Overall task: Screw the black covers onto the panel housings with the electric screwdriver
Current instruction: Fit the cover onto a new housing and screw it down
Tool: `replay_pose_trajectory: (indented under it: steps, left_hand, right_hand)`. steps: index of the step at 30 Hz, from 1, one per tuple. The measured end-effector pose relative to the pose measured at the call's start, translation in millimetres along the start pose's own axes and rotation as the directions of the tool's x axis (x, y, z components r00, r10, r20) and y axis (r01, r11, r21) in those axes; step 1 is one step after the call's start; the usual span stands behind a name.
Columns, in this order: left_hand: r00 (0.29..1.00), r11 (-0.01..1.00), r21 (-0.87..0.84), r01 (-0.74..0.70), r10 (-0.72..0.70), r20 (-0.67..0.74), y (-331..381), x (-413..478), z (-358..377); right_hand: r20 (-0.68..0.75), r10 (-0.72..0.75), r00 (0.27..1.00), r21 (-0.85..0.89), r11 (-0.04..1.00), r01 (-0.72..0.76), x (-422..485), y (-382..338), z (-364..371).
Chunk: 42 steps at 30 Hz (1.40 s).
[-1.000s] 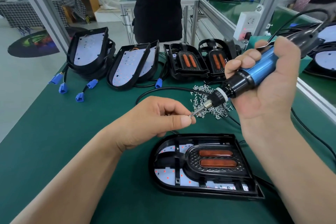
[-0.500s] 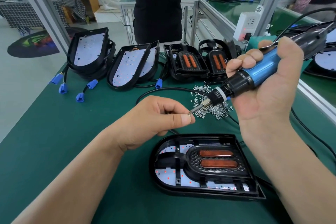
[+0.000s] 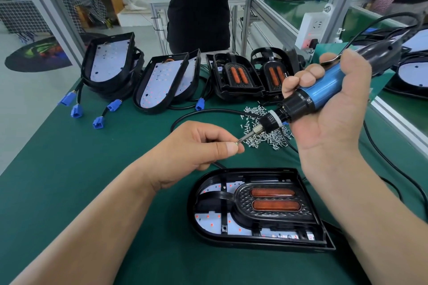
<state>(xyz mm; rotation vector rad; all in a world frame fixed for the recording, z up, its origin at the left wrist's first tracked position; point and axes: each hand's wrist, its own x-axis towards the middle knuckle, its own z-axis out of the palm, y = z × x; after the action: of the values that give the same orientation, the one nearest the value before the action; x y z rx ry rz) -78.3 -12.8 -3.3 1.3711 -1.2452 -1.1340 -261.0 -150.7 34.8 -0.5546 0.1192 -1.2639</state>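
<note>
Right hand (image 3: 333,127) tight around glossy blue electric screwdriver (image 3: 324,90); left hand (image 3: 196,148) in fingertip pinch on tiny silvery screw (image 3: 237,143)

Behind the green table (image 3: 69,169) stands a person in black (image 3: 199,7), near a white power socket (image 3: 312,28).

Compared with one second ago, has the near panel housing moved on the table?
No. The panel housing keeps its place on the green mat, nearer the person than the screw pile.
</note>
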Motion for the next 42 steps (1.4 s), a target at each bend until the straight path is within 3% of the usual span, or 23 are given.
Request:
replay_pose_trajectory:
  steps: [8,15,22,27,35,38,42]
  left_hand:
    - [0.995,0.996,0.094,0.01,-0.001,-0.097,-6.1,5.0,2.4]
    - [0.969,0.985,0.171,-0.008,0.05,-0.241,-12.7,9.3,5.5]
    - [0.959,0.971,0.237,0.035,0.034,-0.282,-13.9,11.9,5.9]
    - [0.971,0.974,0.224,0.037,0.018,-0.238,-15.5,11.3,2.7]
    - [0.988,0.984,0.107,0.146,-0.138,-0.075,-8.2,7.3,-9.3]
    - [0.976,0.964,0.158,0.214,-0.217,0.002,-3.4,0.3,-24.1]
    - [0.959,0.907,0.361,0.216,-0.267,0.098,4.3,-6.6,-27.0]
  right_hand:
    - [-0.055,-0.002,0.999,-0.143,0.99,-0.006,3.7,5.3,1.8]
    - [-0.188,-0.014,0.982,-0.219,0.975,-0.028,8.7,11.6,-1.4]
    - [-0.241,-0.039,0.97,-0.268,0.963,-0.027,8.7,15.6,-1.2]
    - [-0.263,-0.019,0.965,-0.261,0.964,-0.052,9.5,16.3,-4.8]
    - [-0.266,0.048,0.963,-0.179,0.979,-0.098,10.2,13.0,-7.1]
    - [-0.21,0.105,0.972,-0.106,0.986,-0.129,6.8,8.1,-0.6]
    - [-0.042,0.222,0.974,-0.112,0.968,-0.225,-2.6,4.2,11.5]
